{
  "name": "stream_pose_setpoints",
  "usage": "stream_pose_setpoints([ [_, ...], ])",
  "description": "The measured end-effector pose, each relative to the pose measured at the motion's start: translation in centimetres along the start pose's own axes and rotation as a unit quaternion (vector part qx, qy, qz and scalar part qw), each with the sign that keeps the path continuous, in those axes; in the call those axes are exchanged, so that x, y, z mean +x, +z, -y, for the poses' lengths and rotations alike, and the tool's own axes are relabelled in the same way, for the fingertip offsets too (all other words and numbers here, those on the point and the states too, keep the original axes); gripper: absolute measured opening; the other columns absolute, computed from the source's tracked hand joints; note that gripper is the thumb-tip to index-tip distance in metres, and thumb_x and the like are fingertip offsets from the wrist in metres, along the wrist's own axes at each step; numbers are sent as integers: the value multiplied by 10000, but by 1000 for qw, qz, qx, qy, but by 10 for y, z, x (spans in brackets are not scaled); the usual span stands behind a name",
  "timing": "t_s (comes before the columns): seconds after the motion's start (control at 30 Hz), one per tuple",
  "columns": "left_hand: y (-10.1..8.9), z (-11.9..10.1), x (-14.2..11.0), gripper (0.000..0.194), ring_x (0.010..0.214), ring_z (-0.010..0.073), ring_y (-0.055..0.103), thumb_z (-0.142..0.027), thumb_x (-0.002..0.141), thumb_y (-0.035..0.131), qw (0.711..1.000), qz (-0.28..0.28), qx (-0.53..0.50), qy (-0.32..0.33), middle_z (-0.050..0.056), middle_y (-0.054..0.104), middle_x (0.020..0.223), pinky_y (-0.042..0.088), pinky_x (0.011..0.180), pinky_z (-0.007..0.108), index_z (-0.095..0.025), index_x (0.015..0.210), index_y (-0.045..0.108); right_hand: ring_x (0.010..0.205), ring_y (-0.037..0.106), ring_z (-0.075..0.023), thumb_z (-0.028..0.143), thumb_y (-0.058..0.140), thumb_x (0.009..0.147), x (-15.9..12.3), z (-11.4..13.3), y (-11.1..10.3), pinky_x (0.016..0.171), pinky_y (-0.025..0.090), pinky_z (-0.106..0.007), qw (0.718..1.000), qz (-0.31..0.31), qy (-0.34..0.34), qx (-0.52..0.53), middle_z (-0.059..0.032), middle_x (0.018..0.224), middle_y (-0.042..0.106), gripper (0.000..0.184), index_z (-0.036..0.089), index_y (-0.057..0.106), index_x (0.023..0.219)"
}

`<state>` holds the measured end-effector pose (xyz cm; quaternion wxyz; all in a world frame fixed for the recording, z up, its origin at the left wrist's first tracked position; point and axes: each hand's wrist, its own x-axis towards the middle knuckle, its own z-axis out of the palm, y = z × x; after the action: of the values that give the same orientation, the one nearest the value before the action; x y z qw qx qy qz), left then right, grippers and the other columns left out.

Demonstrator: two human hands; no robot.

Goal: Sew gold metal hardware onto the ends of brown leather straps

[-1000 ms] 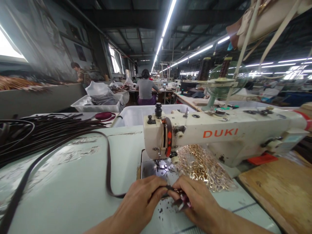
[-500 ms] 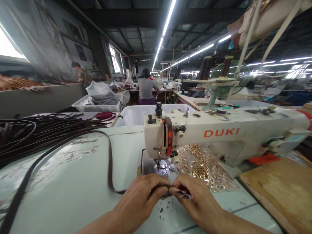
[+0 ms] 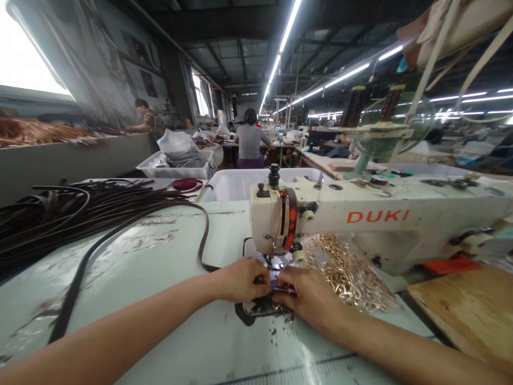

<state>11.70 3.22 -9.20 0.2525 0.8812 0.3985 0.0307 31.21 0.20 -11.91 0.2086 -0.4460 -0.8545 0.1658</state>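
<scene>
Strap [image 3: 75,286], dark and narrow, curves across the table [image 3: 160,248] into pinched fingers of the left hand [image 3: 240,279] near the sewing machine [image 3: 328,214], likely light, supple and best gripped flat near its end, while the right hand [image 3: 315,297] nips a small, half-hidden piece.

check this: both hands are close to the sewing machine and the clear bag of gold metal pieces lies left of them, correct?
The left hand and right hand are close to the sewing machine, but the head view shows the clear bag on their right, not left.
</scene>
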Motion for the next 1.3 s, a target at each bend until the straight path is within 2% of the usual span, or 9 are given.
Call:
stream_pose_setpoints([
  [0.17, -6, -1, 8, 114, 646, 126, 586, -205, 754, 552, 999, 43, 31, 3, -33, 653, 685, 417, 583, 190, -204, 745, 666, 861, 611, -124, 101, 586, 839, 2, -16, 0, 769, 447, -210, 978, 32, -199, 46, -7, 890, 673, 156, 199, 685, 909],
  [0.33, -6, 0, 7, 85, 724, 183, 620, -286, 749, 638, 997, 5, 68, -22, -14, 664, 713, 461, 739, 303, -206, 747, 666, 901, 593, -132, 32, 503, 833, 2, -21, -3, 774, 456, -219, 969, 68, -235, 17, -23, 935, 658, 272, 182, 663, 992],
  [0.47, 5, -4, -14, 206, 1045, 286, 540, -362, 818, 642, 984, -120, 119, -55, 72, 621, 1056, 376, 934, 488, -216, 963, 657, 879, 593, -137, 5, 518, 780, 1, -23, 1, 744, 453, -221, 972, 43, -231, 0, -12, 949, 656, 315, 191, 651, 997],
  [0.6, 30, -11, -37, 207, 1008, 191, 545, -200, 947, 442, 971, -198, 123, 57, 36, 599, 1056, 472, 870, 345, -248, 1048, 616, 859, 591, -128, -10, 513, 738, 0, -27, 5, 725, 442, -218, 977, 32, -212, -9, 15, 948, 650, 363, 222, 637, 988],
  [0.8, 50, -4, -38, 239, 907, 174, 592, -139, 963, 348, 955, -194, 170, 145, 54, 627, 925, 529, 810, 284, -171, 1036, 573, 814, 587, -120, -15, 493, 719, -3, -25, 7, 707, 438, -216, 980, 25, -197, -28, 29, 889, 644, 362, 237, 635, 936],
  [0.93, 42, 10, -28, 225, 922, 175, 609, -150, 958, 369, 941, -215, 186, 184, 61, 642, 939, 532, 835, 276, -176, 1066, 566, 841, 596, -126, 10, 506, 748, -1, -23, 8, 733, 450, -228, 983, 34, -176, -40, 23, 921, 650, 324, 239, 629, 942],
  [1.07, 25, 26, -12, 221, 985, 183, 608, -151, 955, 389, 937, -198, 187, 217, 72, 655, 986, 525, 870, 281, -171, 1070, 577, 901, 617, -162, 34, 539, 748, 5, -21, 14, 792, 464, -267, 994, 19, -86, -57, -18, 1007, 656, 319, 224, 641, 983],
  [1.17, 17, 34, -3, 224, 1011, 185, 606, -162, 959, 394, 937, -179, 193, 229, 71, 658, 1031, 521, 886, 284, -171, 1087, 577, 812, 631, -165, 50, 558, 749, 7, -21, 20, 729, 468, -264, 998, -2, -26, -65, -20, 963, 671, 311, 237, 661, 974],
  [1.3, 17, 35, -1, 233, 982, 194, 623, -170, 964, 382, 933, -208, 186, 229, 91, 665, 1036, 539, 860, 288, -148, 1061, 593, 721, 607, -159, 29, 552, 726, 4, -23, 25, 632, 434, -259, 994, -42, -38, -92, -14, 927, 682, 308, 234, 660, 930],
])
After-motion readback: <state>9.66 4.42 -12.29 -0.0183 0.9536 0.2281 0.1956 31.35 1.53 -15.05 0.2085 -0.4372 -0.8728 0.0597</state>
